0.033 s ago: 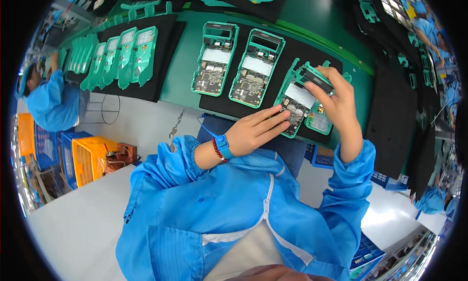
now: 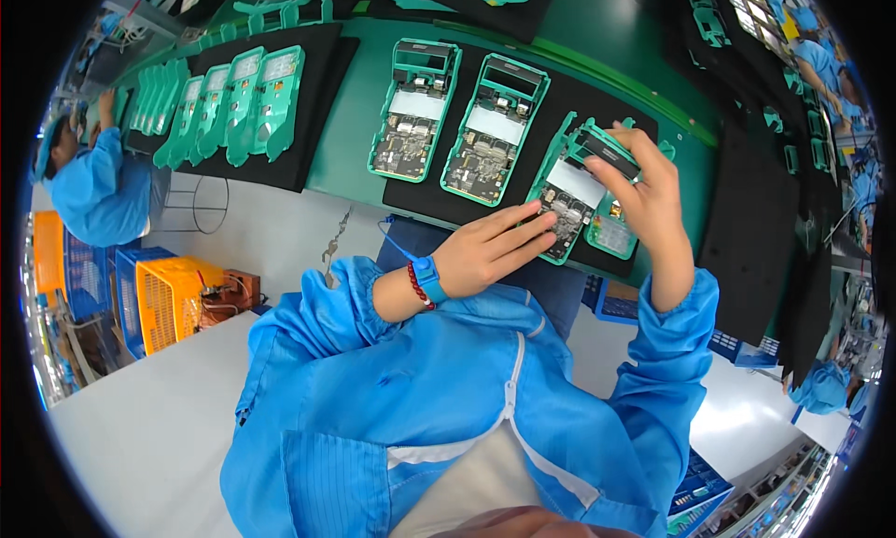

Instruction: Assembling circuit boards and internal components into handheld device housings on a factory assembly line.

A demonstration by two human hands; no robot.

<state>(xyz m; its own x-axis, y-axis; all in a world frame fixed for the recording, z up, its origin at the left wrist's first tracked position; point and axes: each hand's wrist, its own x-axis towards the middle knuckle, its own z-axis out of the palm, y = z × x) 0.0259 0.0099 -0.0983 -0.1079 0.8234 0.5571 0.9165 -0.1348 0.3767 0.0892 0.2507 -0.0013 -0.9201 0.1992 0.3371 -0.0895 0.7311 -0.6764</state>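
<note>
A green device housing with a circuit board and a white panel lies at a slant on the black mat. My left hand has its fingers stretched out, the tips resting at the board's left edge. Thumb and forefinger of my right hand grip a dark rectangular part at the far end of this housing; how firmly it sits there is hidden. Two similar housings with boards, a left one and a middle one, lie to the left. Right of the held housing is a smaller green cover.
Several green covers lie on a black mat at the far left. A black sheet hangs over the right side. A blue cord runs from my wrist strap. At left are a yellow crate and a seated co-worker.
</note>
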